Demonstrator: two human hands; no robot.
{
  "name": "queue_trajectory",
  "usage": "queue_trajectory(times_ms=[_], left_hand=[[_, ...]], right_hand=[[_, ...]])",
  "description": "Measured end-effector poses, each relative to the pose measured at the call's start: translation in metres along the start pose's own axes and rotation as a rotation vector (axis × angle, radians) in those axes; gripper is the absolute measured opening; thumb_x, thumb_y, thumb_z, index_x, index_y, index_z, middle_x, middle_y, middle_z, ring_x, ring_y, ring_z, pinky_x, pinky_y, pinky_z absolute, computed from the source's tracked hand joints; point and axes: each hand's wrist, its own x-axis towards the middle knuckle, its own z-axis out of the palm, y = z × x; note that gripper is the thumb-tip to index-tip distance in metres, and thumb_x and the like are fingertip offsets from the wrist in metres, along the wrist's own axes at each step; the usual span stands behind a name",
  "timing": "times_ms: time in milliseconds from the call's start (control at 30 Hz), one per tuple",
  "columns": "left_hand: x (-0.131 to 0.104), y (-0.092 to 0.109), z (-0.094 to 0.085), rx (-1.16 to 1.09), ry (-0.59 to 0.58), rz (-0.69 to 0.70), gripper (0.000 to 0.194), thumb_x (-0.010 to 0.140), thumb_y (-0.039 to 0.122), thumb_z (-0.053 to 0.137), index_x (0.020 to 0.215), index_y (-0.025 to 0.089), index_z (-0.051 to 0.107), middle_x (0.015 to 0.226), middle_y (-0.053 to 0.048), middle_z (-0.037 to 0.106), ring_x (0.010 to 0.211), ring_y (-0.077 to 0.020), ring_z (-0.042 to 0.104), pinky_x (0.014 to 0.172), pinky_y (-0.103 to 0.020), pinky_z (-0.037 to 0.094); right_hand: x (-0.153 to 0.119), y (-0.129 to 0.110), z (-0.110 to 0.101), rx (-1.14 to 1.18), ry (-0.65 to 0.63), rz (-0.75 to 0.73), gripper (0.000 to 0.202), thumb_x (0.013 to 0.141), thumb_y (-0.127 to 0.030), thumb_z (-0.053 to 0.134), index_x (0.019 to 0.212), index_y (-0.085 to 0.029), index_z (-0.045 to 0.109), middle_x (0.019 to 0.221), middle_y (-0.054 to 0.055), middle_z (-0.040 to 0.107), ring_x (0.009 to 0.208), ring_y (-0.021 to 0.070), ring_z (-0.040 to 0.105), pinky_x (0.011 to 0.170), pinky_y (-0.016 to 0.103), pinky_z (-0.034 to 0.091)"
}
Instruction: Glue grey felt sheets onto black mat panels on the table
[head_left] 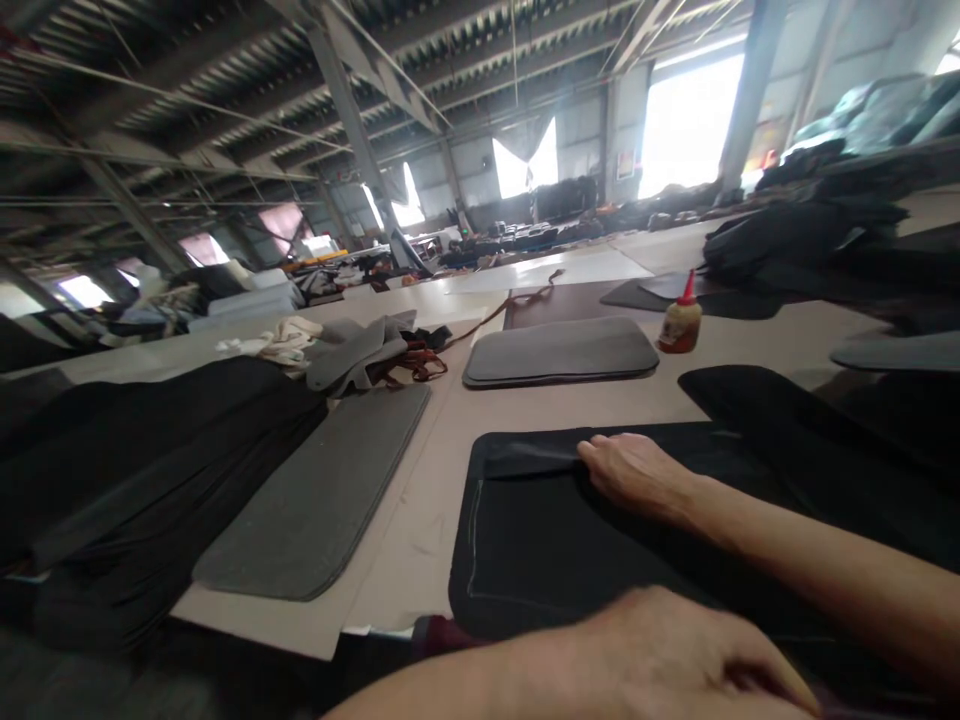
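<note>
tan worktable (600, 400) – grey pads (561, 350), steel-roofed hall (225, 90)

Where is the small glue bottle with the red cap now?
In the head view, the glue bottle stands upright on the table, right of centre, beside the grey pad's right end.

Two grey pads (315, 495), one glue bottle (681, 322)

Two bare forearms, no sleeves, left hand (675, 655), right hand (637, 470), no gloves, no rings
</note>
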Motion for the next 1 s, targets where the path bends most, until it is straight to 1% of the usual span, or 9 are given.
queue_trajectory(times_ms=[67, 133, 200, 267, 400, 500, 600, 833, 1000], left_hand=[[-0.01, 0.0, -0.039, 0.4, 0.27, 0.012, 0.023, 0.095, 0.031, 0.051, 0.103, 0.024, 0.072, 0.1, 0.0, 0.074, 0.092, -0.0186, 0.07, 0.087, -0.029, 0.054], [-0.016, -0.01, -0.07, 0.692, 0.463, -0.001, 0.024, 0.097, 0.024, 0.047, 0.103, 0.021, 0.07, 0.105, -0.003, 0.073, 0.097, -0.0187, 0.067, 0.091, -0.029, 0.053], [-0.02, -0.025, -0.09, 0.814, 0.552, -0.033, 0.023, 0.097, 0.019, 0.045, 0.102, 0.018, 0.068, 0.105, -0.007, 0.071, 0.099, -0.0215, 0.064, 0.092, -0.033, 0.053], [-0.024, -0.04, -0.099, 0.861, 0.569, -0.049, 0.023, 0.096, 0.014, 0.044, 0.101, 0.017, 0.066, 0.104, -0.008, 0.068, 0.1, -0.0237, 0.061, 0.091, -0.037, 0.052], [-0.032, -0.054, -0.096, 0.931, 0.575, -0.054, 0.022, 0.095, 0.014, 0.046, 0.106, 0.02, 0.064, 0.111, -0.007, 0.065, 0.107, -0.0238, 0.056, 0.096, -0.038, 0.05], [-0.034, -0.055, -0.09, 0.948, 0.655, -0.115, 0.023, 0.094, 0.02, 0.051, 0.115, 0.018, 0.061, 0.12, -0.009, 0.062, 0.114, -0.0266, 0.054, 0.101, -0.044, 0.047], [-0.034, -0.056, -0.088, 0.951, 0.714, -0.172, 0.029, 0.092, 0.022, 0.054, 0.12, 0.016, 0.058, 0.126, -0.011, 0.06, 0.119, -0.0283, 0.052, 0.105, -0.047, 0.044], [-0.035, -0.055, -0.086, 0.844, 0.747, -0.29, 0.044, 0.092, 0.025, 0.05, 0.134, 0.016, 0.052, 0.141, -0.012, 0.054, 0.133, -0.0295, 0.046, 0.112, -0.049, 0.042], [-0.033, -0.053, -0.085, 0.814, 0.726, -0.343, 0.044, 0.092, 0.026, 0.046, 0.135, 0.017, 0.051, 0.144, -0.013, 0.051, 0.133, -0.0318, 0.047, 0.113, -0.056, 0.039]], right_hand=[[0.002, 0.006, 0.004, 0.013, 0.038, 0.058, 0.02, 0.096, -0.012, 0.042, 0.104, -0.012, 0.061, 0.09, 0.012, 0.069, 0.081, 0.028, 0.07, 0.065, 0.033, 0.046], [0.005, 0.01, 0.006, 0.02, 0.06, 0.096, 0.021, 0.094, -0.01, 0.043, 0.107, -0.011, 0.059, 0.09, 0.012, 0.07, 0.081, 0.0279, 0.07, 0.065, 0.033, 0.044], [0.008, 0.012, 0.008, 0.023, 0.077, 0.108, 0.021, 0.093, -0.009, 0.043, 0.108, -0.011, 0.058, 0.091, 0.012, 0.07, 0.082, 0.0269, 0.069, 0.065, 0.032, 0.043], [0.01, 0.011, 0.01, 0.024, 0.093, 0.091, 0.02, 0.093, -0.009, 0.045, 0.106, -0.012, 0.059, 0.094, 0.012, 0.069, 0.086, 0.0262, 0.068, 0.066, 0.031, 0.042], [0.016, 0.006, 0.014, 0.026, 0.127, 0.003, 0.016, 0.096, -0.015, 0.047, 0.099, -0.016, 0.063, 0.099, 0.011, 0.064, 0.092, 0.0262, 0.062, 0.071, 0.032, 0.044], [0.027, -0.001, 0.017, 0.04, 0.152, -0.067, 0.019, 0.1, -0.02, 0.045, 0.099, -0.018, 0.064, 0.104, 0.011, 0.062, 0.096, 0.0251, 0.059, 0.077, 0.032, 0.044], [0.041, -0.006, 0.017, 0.073, 0.155, -0.096, 0.019, 0.101, -0.022, 0.045, 0.1, -0.019, 0.064, 0.108, 0.009, 0.062, 0.098, 0.0234, 0.059, 0.075, 0.03, 0.044], [0.066, 0.0, 0.01, 0.172, 0.103, 0.118, 0.023, 0.1, -0.021, 0.04, 0.102, -0.018, 0.063, 0.094, 0.01, 0.071, 0.085, 0.0231, 0.069, 0.065, 0.028, 0.041], [0.077, 0.008, 0.004, 0.224, 0.048, 0.174, 0.027, 0.098, -0.024, 0.042, 0.106, -0.02, 0.067, 0.089, 0.013, 0.073, 0.084, 0.0268, 0.071, 0.066, 0.029, 0.043]])
